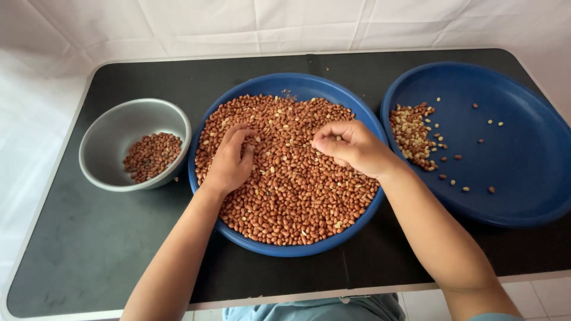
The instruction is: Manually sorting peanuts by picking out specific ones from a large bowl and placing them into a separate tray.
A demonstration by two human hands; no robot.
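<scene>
A large blue plate [297, 83] in the middle of the table holds a heap of red-brown peanuts [291, 190]. My left hand [231, 159] rests palm down on the heap's left side, fingers curled into the nuts. Over the heap's right side my right hand [351, 147] hovers with its fingertips pinched together; a few peanuts may be in the pinch, but I cannot see them. A grey metal bowl [113, 128] at the left holds a small pile of peanuts [151, 156]. At the right, a second blue plate [517, 148] carries a small pile of pale and broken peanuts [411, 135] near its left rim.
The black tabletop [89, 249] has a white edge and stands against white cloth [178, 24]. Loose peanuts lie scattered across the right-hand plate. Light blue clothing [309, 310] shows below the table's front edge.
</scene>
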